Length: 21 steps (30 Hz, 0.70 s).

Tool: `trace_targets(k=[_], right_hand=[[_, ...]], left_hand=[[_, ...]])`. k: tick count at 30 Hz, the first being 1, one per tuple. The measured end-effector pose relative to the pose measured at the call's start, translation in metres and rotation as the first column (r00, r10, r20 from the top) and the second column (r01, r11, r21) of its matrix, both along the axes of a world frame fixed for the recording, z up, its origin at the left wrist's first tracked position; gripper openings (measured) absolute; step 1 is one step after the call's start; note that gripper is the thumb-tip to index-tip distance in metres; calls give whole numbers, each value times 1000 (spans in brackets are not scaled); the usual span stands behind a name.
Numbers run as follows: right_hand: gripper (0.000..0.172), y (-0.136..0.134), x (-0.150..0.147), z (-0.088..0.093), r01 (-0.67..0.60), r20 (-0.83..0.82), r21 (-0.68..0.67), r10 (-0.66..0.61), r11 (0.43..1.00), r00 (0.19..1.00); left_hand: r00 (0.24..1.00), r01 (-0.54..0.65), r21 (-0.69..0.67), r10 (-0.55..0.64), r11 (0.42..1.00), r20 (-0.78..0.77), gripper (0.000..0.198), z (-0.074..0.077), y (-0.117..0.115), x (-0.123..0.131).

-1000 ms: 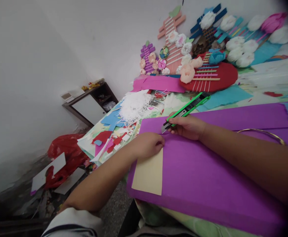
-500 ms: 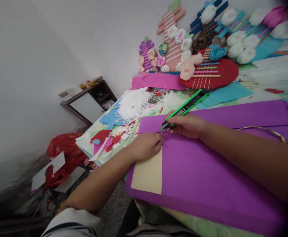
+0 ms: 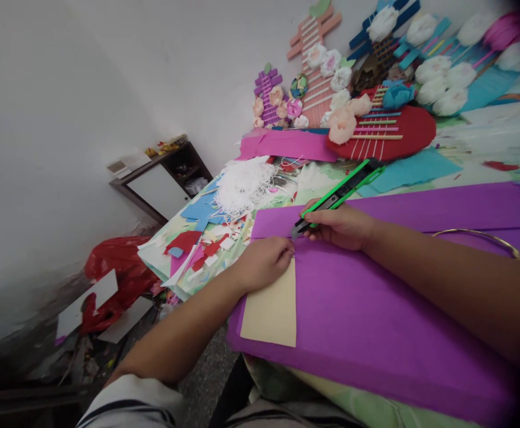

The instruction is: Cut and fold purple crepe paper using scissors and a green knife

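Observation:
My right hand (image 3: 340, 226) grips a green and black utility knife (image 3: 344, 191), slanted with its blade low and close to my left hand. My left hand (image 3: 266, 261), its fingers curled under, presses on the upper part of a cream card (image 3: 271, 309). That card lies on a large purple sheet (image 3: 375, 303), near its left end. The blade tip is beside my left knuckles, by a fold line across the purple; whether it touches the sheet I cannot tell.
A gold ring-shaped loop (image 3: 478, 232) lies by my right forearm. Beyond are tangled white string (image 3: 246, 187), paper scraps (image 3: 183, 244), a pink strip (image 3: 286, 145), and a red oval guitar-like craft (image 3: 406, 131). Flower-decorated crafts (image 3: 317, 71) lean at the wall. A low cabinet (image 3: 161, 184) stands left.
The whole view has shifted slightly, so things sit a little further right. Both hands and the knife keep nearly the same positions against the purple sheet.

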State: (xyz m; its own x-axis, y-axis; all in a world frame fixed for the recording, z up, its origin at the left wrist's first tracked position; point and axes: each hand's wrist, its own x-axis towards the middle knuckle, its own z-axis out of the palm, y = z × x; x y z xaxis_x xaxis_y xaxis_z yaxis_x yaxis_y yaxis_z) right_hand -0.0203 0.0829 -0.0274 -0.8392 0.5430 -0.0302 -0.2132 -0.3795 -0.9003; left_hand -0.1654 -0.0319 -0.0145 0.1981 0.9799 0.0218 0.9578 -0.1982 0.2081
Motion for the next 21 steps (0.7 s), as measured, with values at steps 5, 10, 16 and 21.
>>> trace_targets(k=[5,10,16,21], right_hand=[[17,0,0,-1,4,8,6,-4,1000,1000],[17,1,0,-3,-8,6,18,7,1000,1000],[16,1,0,-4,-13,19,28,12,1000,1000],[8,-2,1,-2,-16,15,74,15,997,1000]], left_hand=[[998,55,-36,-54,998,32,19,6,-1,-1],[998,49,-73,-52,996,-34,19,13,1,4],[991,14,-46,-20,999,-135,23,8,2,6],[976,-79,-36,69,996,-208,22,2,-1,9]])
